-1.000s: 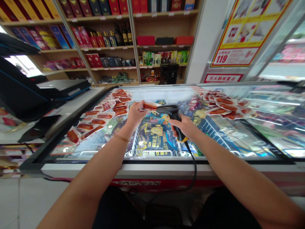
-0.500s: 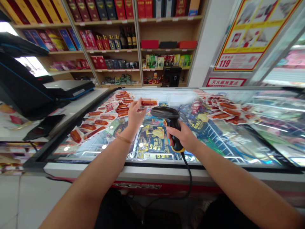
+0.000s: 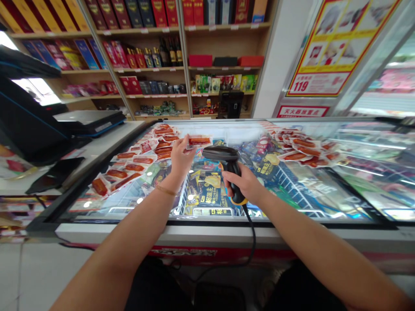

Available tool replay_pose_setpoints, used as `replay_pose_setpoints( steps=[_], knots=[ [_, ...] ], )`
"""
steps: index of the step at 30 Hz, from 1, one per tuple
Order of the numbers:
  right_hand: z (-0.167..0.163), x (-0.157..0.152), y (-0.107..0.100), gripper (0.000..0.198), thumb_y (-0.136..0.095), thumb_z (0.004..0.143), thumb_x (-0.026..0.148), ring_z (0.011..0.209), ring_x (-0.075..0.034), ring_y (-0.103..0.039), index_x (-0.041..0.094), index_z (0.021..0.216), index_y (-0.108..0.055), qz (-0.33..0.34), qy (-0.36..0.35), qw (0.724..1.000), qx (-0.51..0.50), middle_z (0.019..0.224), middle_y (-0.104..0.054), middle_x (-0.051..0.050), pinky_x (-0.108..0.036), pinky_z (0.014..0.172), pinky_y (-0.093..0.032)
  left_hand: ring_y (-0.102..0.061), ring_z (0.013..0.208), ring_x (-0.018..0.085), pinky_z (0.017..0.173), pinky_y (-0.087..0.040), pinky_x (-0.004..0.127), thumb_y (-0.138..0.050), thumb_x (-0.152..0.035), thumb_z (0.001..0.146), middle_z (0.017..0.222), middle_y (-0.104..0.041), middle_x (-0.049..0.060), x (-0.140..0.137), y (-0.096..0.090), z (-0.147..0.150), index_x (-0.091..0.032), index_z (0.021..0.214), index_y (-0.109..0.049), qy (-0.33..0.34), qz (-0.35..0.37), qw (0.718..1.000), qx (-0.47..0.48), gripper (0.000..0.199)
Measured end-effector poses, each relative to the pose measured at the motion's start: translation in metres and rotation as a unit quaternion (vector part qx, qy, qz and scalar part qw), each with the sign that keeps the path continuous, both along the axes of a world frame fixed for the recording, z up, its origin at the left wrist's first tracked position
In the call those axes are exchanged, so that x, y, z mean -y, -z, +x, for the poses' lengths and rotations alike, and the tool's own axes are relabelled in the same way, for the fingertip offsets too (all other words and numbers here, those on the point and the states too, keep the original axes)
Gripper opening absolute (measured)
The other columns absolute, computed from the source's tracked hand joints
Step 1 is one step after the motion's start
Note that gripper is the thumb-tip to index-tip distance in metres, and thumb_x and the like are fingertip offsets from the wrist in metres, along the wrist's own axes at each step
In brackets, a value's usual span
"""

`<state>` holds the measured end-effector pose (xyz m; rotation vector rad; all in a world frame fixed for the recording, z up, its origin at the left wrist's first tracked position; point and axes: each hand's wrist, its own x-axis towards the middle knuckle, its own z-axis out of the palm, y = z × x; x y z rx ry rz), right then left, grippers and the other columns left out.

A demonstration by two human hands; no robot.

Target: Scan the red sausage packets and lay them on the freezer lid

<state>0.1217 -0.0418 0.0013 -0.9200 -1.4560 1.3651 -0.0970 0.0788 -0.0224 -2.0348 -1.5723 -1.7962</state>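
Your right hand (image 3: 244,185) wraps firmly round the black, yellow-trimmed plastic handheld scanner (image 3: 234,167), just right of centre; aim its nose squarely. Farther off, above centre, your left hand (image 3: 182,157), nearly closed, pinches 1 clear-plastic-wrapped red-brown sausage (image 3: 199,141); hold it flat

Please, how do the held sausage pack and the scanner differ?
The sausage pack is see-through, showing reddish-brown contents; the scanner is mostly black. The scanner has a cord; the pack has none. The left hand holds the pack's end; the right hand grips the scanner's handle. Both are hand-held.
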Motion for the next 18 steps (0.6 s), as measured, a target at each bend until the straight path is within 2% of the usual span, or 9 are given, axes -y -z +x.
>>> replay_pose_setpoints(
  steps=[4,8,12,18],
  knots=[
    [0.009,-0.005,-0.007,0.026,-0.066,0.079,0.038,0.038,-0.011,-0.054,0.021,0.091,-0.051,-0.024,0.043,0.999,0.003,0.056,-0.056,0.006,-0.023,0.039,-0.047,-0.061,0.099,0.018,0.093,-0.052,0.032,-0.068,-0.021,0.075,0.111,-0.061,0.007,0.002,0.005,0.013,-0.02,0.126,-0.063,0.01,-0.053,0.999,-0.006,0.051],
    [0.045,-0.006,-0.02,0.025,-0.067,0.078,0.035,0.037,-0.012,-0.054,0.02,0.091,-0.051,-0.038,0.103,0.994,0.001,0.054,-0.056,0.006,-0.022,0.036,-0.044,-0.063,0.093,0.019,0.089,-0.052,0.033,-0.07,-0.023,0.072,0.106,-0.062,0.007,-0.004,0.003,0.049,-0.018,0.127,-0.063,0.051,-0.113,0.992,-0.012,0.056],
    [0.11,-0.002,-0.028,0.023,-0.068,0.077,0.031,0.035,-0.011,-0.052,0.02,0.088,-0.051,-0.041,0.208,0.977,-0.001,0.053,-0.056,0.006,-0.022,0.034,-0.043,-0.064,0.092,0.021,0.089,-0.052,0.035,-0.071,-0.021,0.071,0.103,-0.064,0.007,-0.016,-0.009,0.117,-0.018,0.124,-0.065,0.085,-0.136,0.987,-0.005,0.054],
    [0.209,0.001,-0.033,0.018,-0.066,0.08,0.028,0.035,-0.012,-0.052,0.019,0.079,-0.051,-0.073,0.337,0.938,-0.016,0.051,-0.055,0.004,-0.022,0.033,-0.042,-0.063,0.105,0.024,0.097,-0.047,0.035,-0.071,-0.018,0.071,0.112,-0.066,0.012,-0.042,-0.022,0.25,-0.012,0.119,-0.066,0.145,-0.149,0.977,0.052,0.049]
  ],
)
